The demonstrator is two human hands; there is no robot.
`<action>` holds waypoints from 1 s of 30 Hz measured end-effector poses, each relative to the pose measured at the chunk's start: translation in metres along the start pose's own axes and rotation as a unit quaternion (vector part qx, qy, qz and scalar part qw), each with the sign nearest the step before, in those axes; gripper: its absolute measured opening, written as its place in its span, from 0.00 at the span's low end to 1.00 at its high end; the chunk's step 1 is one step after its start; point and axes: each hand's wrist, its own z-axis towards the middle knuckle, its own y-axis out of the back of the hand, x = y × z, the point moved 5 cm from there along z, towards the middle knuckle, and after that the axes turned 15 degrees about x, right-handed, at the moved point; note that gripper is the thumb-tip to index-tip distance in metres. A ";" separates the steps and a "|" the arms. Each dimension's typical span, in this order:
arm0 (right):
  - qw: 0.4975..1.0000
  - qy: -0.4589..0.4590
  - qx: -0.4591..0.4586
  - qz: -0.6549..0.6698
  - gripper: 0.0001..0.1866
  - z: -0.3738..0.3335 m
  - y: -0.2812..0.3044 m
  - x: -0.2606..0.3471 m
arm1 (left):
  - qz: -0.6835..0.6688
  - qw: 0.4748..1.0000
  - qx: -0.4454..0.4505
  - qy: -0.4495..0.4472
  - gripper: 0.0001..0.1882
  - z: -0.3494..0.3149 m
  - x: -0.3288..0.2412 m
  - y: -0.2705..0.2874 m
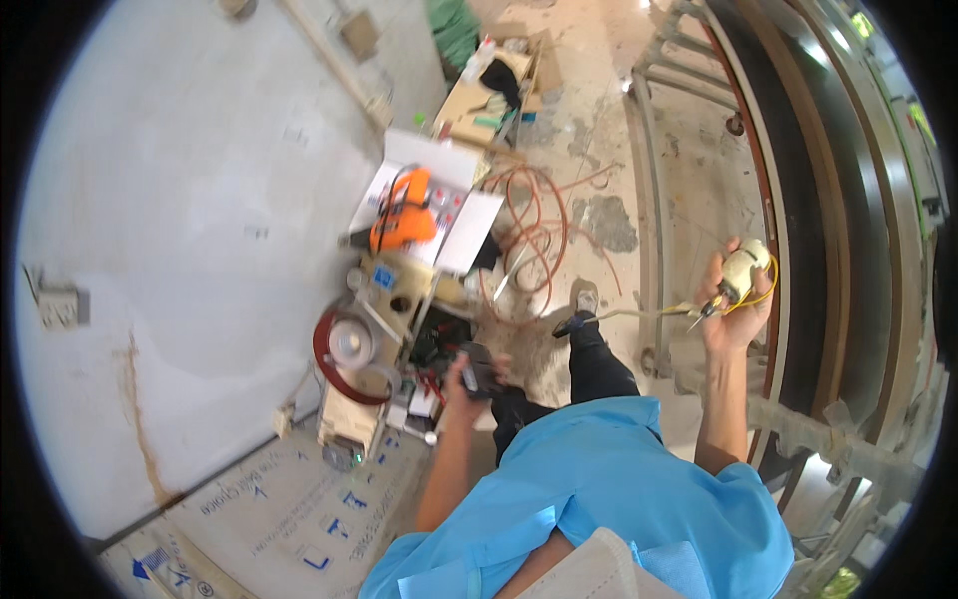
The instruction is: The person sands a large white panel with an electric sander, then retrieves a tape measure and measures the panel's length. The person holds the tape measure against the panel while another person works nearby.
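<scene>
My right hand (738, 299) is raised at the right, its fingers wrapped round a cream cylinder (740, 272) that looks like a small electric motor with a thin metal shaft. A yellow wire (773, 285) loops from it past my wrist. A pale cord (639, 313) runs left from beside that hand to a dark end piece (574, 324) hanging over my leg. Low at the centre left, my left hand (462, 387) grips a black block (481, 371) that resembles a tool battery pack. The black block is beside the cluttered bench.
An orange power tool (404, 212) lies in an open white box (469, 232) on the bench. A dark red ring-shaped part (323, 344) surrounds a round white piece. Coiled orange hose (539, 190) covers some floor ahead. Stacked long panels (828, 200) and a metal frame (649, 170) stand at the right.
</scene>
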 end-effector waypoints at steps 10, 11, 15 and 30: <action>0.987 -0.069 0.087 0.119 0.25 0.108 0.069 0.110 | -0.011 0.996 0.049 -0.075 0.36 0.364 0.110 -0.197; 0.989 -0.057 0.100 0.093 0.25 0.122 0.078 0.128 | -0.128 0.985 0.115 -0.029 0.33 0.397 0.096 -0.219; 0.975 0.098 0.057 -0.192 0.31 0.183 0.112 0.214 | -0.051 0.987 0.143 -0.044 0.33 0.499 0.019 -0.278; 0.902 -0.007 -0.113 -0.417 0.26 0.612 0.292 0.249 | 0.065 0.987 0.145 -0.001 0.33 0.960 -0.214 -0.470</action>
